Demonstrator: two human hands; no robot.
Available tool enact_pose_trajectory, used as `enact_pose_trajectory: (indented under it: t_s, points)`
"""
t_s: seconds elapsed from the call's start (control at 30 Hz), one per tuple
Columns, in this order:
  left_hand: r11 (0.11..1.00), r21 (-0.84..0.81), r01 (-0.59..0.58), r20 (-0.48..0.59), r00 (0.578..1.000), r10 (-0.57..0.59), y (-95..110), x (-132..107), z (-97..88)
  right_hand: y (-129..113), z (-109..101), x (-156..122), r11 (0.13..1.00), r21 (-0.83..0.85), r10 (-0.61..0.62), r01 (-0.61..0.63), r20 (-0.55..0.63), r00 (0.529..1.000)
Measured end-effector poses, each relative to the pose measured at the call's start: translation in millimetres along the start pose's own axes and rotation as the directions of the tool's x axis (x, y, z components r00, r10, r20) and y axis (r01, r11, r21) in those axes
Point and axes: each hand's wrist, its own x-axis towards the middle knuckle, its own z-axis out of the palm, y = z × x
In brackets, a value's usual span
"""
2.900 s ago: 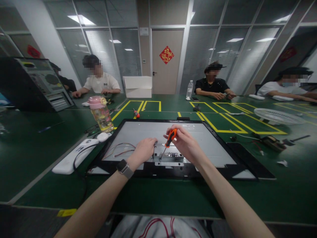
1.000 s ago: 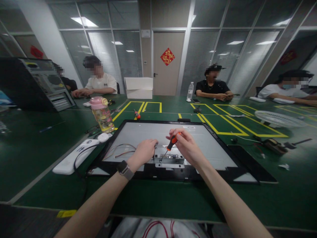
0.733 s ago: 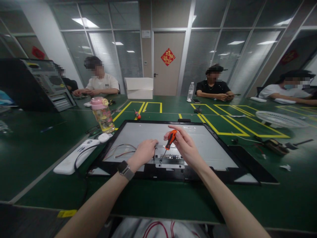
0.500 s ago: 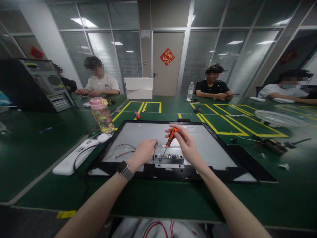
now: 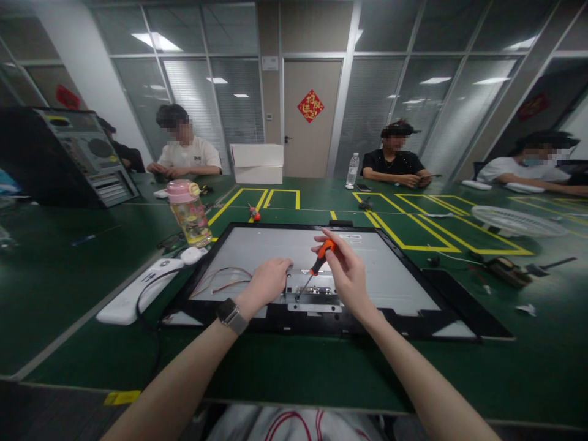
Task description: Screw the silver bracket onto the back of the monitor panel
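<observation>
A flat display panel (image 5: 395, 275) with a black frame lies on the green table in front of me. On its near middle sits a metal bracket (image 5: 294, 280) with a row of connectors. My right hand (image 5: 346, 266) grips an orange and black screwdriver (image 5: 323, 257), tilted, its tip down at the bracket's lower left. My left hand (image 5: 271, 278) rests at the bracket's left edge with the fingers curled; whether they pinch the edge is hidden. Thin wires (image 5: 225, 275) lie on the panel left of that hand.
Left of the panel are a white power bank-like block (image 5: 138, 294), a black cable and a pink-lided bottle (image 5: 188, 211). A computer case (image 5: 68, 156) stands far left. White boxes (image 5: 257, 164), a water bottle (image 5: 352, 170) and several seated people are across the table.
My right hand and the screwdriver's handle have shifted slightly right and down, so the screwdriver leans more. Its tip stays at the bracket. My left hand has not moved.
</observation>
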Motion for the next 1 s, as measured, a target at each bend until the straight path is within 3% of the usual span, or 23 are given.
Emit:
enact_pose_trajectory:
  t_s: [0.1,0.2,0.43,0.73,0.9,1.0]
  points:
    - [1.000,-0.003,0.000,0.003,1.000,0.000,0.0,-0.3,-0.2,5.2,3.8,-1.3,0.996,-0.080,-0.036,0.029,-0.092,0.995]
    - [1.000,-0.006,0.001,0.001,1.000,-0.001,0.0,-0.7,-0.1,8.2,4.2,-1.4,0.985,-0.159,-0.088,0.070,-0.106,0.990]
    - [1.000,-0.010,0.003,0.006,1.000,-0.003,0.0,-0.3,0.1,-0.6,2.1,-1.8,0.999,-0.027,-0.044,0.045,0.037,0.998]
    - [1.000,-0.006,0.003,0.006,1.000,-0.003,-0.8,-0.3,1.8,1.3,4.5,-0.4,0.963,-0.230,-0.165,0.140,-0.093,0.982]
    - [1.000,-0.010,0.001,-0.001,1.000,-0.001,0.9,-1.1,-0.5,-2.1,1.0,-1.8,0.988,-0.091,-0.118,0.122,0.054,0.992]
    - [1.000,-0.007,0.004,0.007,1.000,-0.004,1.9,-1.2,-2.1,-0.9,3.0,-3.1,0.999,-0.017,-0.046,0.047,0.050,0.998]
